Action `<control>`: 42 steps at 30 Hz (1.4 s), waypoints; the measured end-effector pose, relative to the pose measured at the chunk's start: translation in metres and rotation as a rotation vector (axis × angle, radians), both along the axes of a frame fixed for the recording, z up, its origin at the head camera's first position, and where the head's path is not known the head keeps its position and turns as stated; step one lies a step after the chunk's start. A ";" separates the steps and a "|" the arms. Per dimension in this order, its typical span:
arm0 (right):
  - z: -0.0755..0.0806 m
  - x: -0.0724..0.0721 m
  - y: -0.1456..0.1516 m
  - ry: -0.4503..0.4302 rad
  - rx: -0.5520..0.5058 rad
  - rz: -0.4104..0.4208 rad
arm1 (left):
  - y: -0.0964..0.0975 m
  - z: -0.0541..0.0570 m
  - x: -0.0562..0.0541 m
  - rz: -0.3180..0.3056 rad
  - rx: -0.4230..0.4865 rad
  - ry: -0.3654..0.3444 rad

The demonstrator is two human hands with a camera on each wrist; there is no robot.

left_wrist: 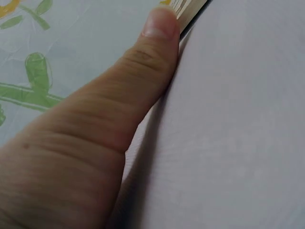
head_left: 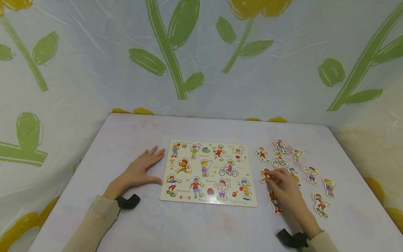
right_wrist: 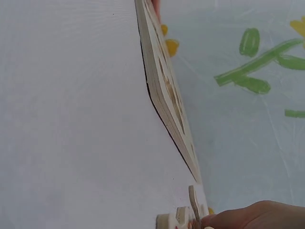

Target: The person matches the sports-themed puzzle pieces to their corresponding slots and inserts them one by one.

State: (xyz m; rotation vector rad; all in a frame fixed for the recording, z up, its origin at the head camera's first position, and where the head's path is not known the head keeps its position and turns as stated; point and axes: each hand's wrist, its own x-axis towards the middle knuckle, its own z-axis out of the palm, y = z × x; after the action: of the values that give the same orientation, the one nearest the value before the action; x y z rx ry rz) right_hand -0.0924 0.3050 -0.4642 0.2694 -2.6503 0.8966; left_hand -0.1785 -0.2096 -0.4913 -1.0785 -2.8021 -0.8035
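Observation:
A wooden puzzle board (head_left: 193, 172) with pictures of children doing sports lies in the middle of the table. My left hand (head_left: 141, 168) rests with spread fingers at its left side. In the left wrist view, the thumb (left_wrist: 159, 36) reaches the board's edge (left_wrist: 193, 16). Right of the board, my right hand (head_left: 285, 189) pinches a running-child puzzle piece (head_left: 263, 176) by its right side. The right wrist view shows this thin piece (right_wrist: 193, 198) tilted up at the fingertips. Below that hand, a puzzle piece (head_left: 276, 206) is partly covered.
Several loose puzzle pieces lie around the right hand, among them a cyclist (head_left: 279, 160), a footballer (head_left: 262, 154), a skateboarder (head_left: 321, 205) and a golfer (head_left: 329, 187). A pale cloth covers the table (head_left: 201, 231). Behind it hangs a flower-patterned sheet (head_left: 267, 91).

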 end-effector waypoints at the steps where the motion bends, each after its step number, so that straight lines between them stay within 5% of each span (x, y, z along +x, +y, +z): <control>1: -0.001 0.000 0.000 0.005 -0.005 -0.005 | 0.000 0.000 0.000 -0.002 0.004 -0.001; 42: -0.015 -0.004 0.004 0.100 0.013 -0.051 | 0.001 -0.004 -0.004 0.014 -0.014 -0.023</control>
State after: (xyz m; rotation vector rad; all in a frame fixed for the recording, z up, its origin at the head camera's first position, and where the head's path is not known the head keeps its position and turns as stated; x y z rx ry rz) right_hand -0.0960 0.3085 -0.4789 0.2427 -2.5599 0.8287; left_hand -0.1822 -0.2083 -0.4951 -1.0569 -2.8351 -0.8016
